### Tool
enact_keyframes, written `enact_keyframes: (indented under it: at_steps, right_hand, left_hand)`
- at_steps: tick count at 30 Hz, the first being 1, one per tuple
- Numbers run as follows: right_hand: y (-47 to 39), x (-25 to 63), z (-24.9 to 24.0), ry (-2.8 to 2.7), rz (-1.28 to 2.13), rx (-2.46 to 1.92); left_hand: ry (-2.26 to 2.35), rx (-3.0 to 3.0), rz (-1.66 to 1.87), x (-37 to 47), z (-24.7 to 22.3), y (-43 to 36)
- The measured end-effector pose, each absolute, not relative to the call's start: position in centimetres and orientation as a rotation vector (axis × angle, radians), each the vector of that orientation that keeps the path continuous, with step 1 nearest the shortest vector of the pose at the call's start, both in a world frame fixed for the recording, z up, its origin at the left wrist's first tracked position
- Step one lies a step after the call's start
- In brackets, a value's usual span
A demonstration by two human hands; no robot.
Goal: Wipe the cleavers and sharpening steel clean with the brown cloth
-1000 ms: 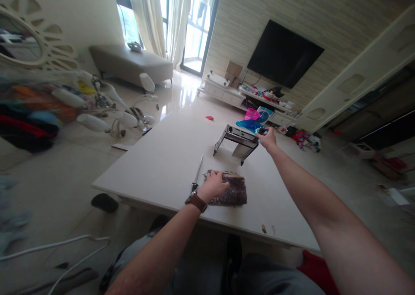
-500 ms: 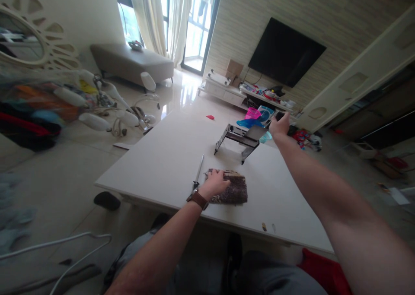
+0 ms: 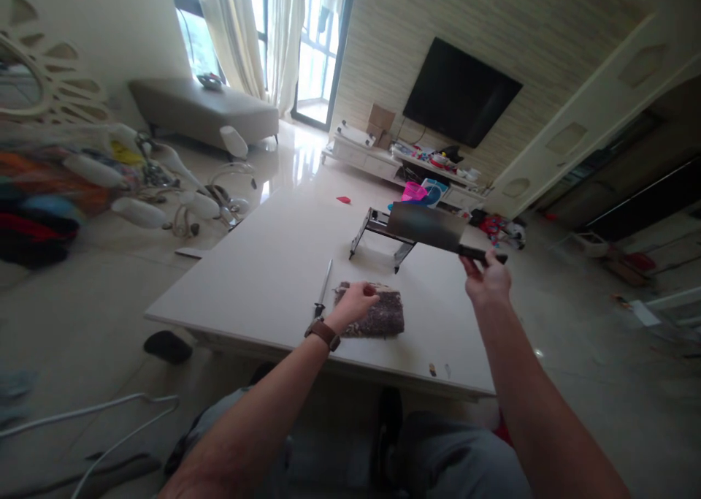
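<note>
My right hand grips the dark handle of a broad-bladed cleaver, raised over the right part of the white table. The blade partly covers a small metal stand with dark feet. My left hand, a brown watch strap at its wrist, is over the upper left of a brown, rough-textured folded cloth. Its fingers are curled together; whether they pinch anything is too small to tell. Left of the cloth lies a thin rod with a black handle.
Two small items lie near the table's front edge. A red piece is at its far side. Lamp parts with white shades stand to the left. A pink basket shows behind the stand.
The cleaver has swung into broad view, its blade now pointing left, as my right hand came lower and nearer. My left fingers have drawn together from a spread pose on the cloth.
</note>
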State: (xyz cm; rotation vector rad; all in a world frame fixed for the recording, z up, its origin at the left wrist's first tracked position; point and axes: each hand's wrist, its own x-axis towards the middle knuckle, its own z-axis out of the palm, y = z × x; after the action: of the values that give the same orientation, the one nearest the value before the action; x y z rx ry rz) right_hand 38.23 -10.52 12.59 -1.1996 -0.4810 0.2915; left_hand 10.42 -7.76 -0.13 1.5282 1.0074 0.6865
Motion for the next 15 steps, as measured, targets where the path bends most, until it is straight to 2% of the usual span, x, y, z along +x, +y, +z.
enact_keyframes:
  at_steps: [1, 4, 7, 11, 15]
  right_hand:
    - [-11.7, 37.8, 10.0, -0.331, 0.423, -1.150]
    - [-14.4, 35.7, 3.2, -0.231, 0.534, -1.128]
    - [-15.6, 33.7, -1.3, -0.215, 0.616, -1.103]
    - [-15.6, 32.7, -3.8, -0.202, 0.713, -1.086]
    - [-15.3, 32.2, -3.4, -0.078, 0.793, -1.004]
  left_hand:
    - [0.956, 1.495, 0.716, 10.8, -0.2, -8.1]
    - [0.821, 1.367, 0.750, 11.8, -0.6, -9.1]
    - [0.746, 1.196, 0.741, 12.8, -0.9, -9.6]
    - [0.736, 0.998, 0.801, 14.3, -1.4, -9.7]
    - [0.768, 0.872, 0.916, 15.9, -1.7, -9.5]
